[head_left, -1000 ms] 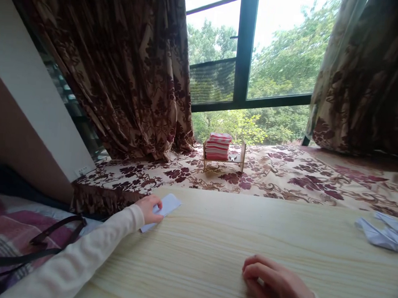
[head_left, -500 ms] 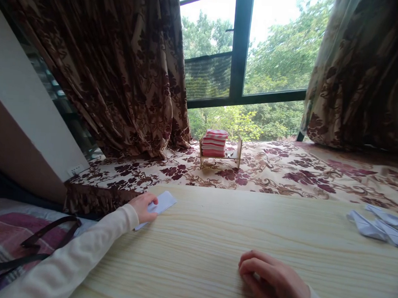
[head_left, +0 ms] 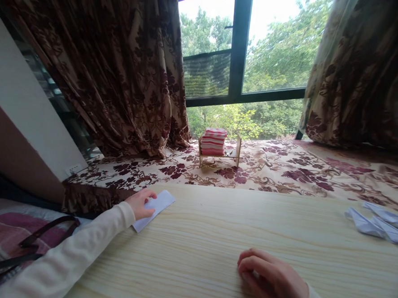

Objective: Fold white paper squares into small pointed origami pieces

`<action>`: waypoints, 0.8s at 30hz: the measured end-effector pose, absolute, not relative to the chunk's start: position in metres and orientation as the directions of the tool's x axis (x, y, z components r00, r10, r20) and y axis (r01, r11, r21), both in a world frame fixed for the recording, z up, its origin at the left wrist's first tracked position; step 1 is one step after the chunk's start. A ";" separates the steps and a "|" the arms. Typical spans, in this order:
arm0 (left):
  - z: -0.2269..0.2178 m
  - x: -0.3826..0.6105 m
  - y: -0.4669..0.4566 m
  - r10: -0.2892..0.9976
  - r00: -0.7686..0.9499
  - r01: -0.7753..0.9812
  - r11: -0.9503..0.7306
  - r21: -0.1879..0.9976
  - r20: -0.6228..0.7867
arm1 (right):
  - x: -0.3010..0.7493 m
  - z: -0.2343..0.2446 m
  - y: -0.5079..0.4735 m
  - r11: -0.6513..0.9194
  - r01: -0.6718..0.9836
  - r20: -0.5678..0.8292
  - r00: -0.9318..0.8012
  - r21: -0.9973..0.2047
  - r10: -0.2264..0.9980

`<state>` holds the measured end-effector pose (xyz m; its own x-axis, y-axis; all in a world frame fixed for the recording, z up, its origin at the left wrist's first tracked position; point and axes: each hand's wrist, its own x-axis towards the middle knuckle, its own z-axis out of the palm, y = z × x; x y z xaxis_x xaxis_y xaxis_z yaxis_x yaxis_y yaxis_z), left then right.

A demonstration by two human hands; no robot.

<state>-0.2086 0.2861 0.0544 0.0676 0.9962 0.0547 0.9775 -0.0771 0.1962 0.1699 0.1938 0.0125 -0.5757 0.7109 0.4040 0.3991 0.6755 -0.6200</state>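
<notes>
A flat white strip of paper (head_left: 160,205) lies slantwise at the table's far left edge. My left hand (head_left: 141,204) rests over its left side, thumb and forefinger spread apart and the paper showing between them. Some of the strip is covered by the hand. Lower right of the middle, my right hand (head_left: 273,279) lies on the pale wood-grain table (head_left: 193,247). Its fingers are curled inward, and nothing shows in them.
Several folded white paper pieces (head_left: 379,223) lie at the table's right. Beyond the table, a small wooden rack (head_left: 238,151) holds a stack of red-and-white striped cloths (head_left: 213,142) on the flowered sill cover (head_left: 265,171). Dark straps (head_left: 50,232) lie on bedding at left.
The fingers of my left hand have spread wider and drawn slightly back, so more of the paper strip shows. My right hand stays in place. The view has shifted slightly.
</notes>
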 end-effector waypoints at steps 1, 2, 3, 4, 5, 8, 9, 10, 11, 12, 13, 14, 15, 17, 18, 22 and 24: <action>0.054 -0.209 0.286 0.996 0.064 0.978 -0.074 0.197 0.058 | 0.170 0.013 0.194 0.674 0.397 0.404 -0.574 -0.623 0.712; 0.054 -0.210 0.287 0.996 0.062 0.978 -0.073 0.196 0.059 | 0.170 0.013 0.194 0.672 0.396 0.403 -0.573 -0.626 0.714; 0.053 -0.210 0.287 0.996 0.063 0.978 -0.073 0.194 0.059 | 0.170 0.013 0.194 0.669 0.396 0.399 -0.574 -0.629 0.715; 0.053 -0.210 0.287 0.996 0.066 0.979 -0.076 0.190 0.057 | 0.170 0.013 0.194 0.666 0.397 0.395 -0.575 -0.631 0.717; 0.052 -0.210 0.287 0.996 0.070 0.980 -0.079 0.183 0.056 | 0.170 0.014 0.194 0.664 0.400 0.390 -0.576 -0.632 0.718; 0.049 -0.208 0.286 0.995 0.084 0.984 -0.092 0.150 0.059 | 0.170 0.015 0.193 0.661 0.406 0.380 -0.581 -0.631 0.720; 0.049 -0.207 0.286 0.994 0.086 0.986 -0.094 0.137 0.063 | 0.170 0.015 0.193 0.660 0.406 0.379 -0.582 -0.632 0.720; 0.048 -0.205 0.286 0.994 0.086 0.988 -0.094 0.124 0.067 | 0.170 0.016 0.193 0.660 0.405 0.377 -0.583 -0.633 0.720; 0.048 -0.204 0.286 0.994 0.084 0.989 -0.092 0.113 0.069 | 0.169 0.016 0.193 0.659 0.404 0.376 -0.583 -0.635 0.720; 0.048 -0.203 0.286 0.994 0.082 0.991 -0.089 0.102 0.071 | 0.169 0.016 0.193 0.657 0.402 0.375 -0.584 -0.637 0.720; 0.048 -0.202 0.285 0.994 0.082 0.992 -0.088 0.091 0.072 | 0.169 0.017 0.193 0.656 0.401 0.374 -0.583 -0.639 0.721; 0.048 -0.201 0.286 0.994 0.083 0.993 -0.089 0.081 0.071 | 0.169 0.017 0.192 0.655 0.402 0.375 -0.581 -0.640 0.722; 0.049 -0.201 0.286 0.994 0.086 0.993 -0.091 0.071 0.070 | 0.169 0.017 0.192 0.654 0.403 0.375 -0.579 -0.641 0.724; 0.050 -0.199 0.286 0.994 0.092 0.994 -0.095 0.052 0.066 | 0.168 0.017 0.192 0.652 0.404 0.379 -0.572 -0.642 0.727; 0.050 -0.199 0.286 0.994 0.093 0.995 -0.096 0.043 0.064 | 0.168 0.016 0.192 0.651 0.404 0.382 -0.567 -0.642 0.729; 0.051 -0.197 0.286 0.994 0.091 0.996 -0.091 0.011 0.054 | 0.168 0.015 0.192 0.650 0.396 0.393 -0.557 -0.649 0.731; 0.051 -0.197 0.285 0.995 0.089 0.996 -0.089 0.001 0.049 | 0.168 0.014 0.192 0.650 0.392 0.398 -0.552 -0.651 0.732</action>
<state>-0.1967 0.2852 0.0513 0.0890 0.9948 0.0486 0.9960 -0.0892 0.0009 0.1679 0.1921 0.0139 -0.5525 0.7324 0.3979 0.3922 0.6496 -0.6512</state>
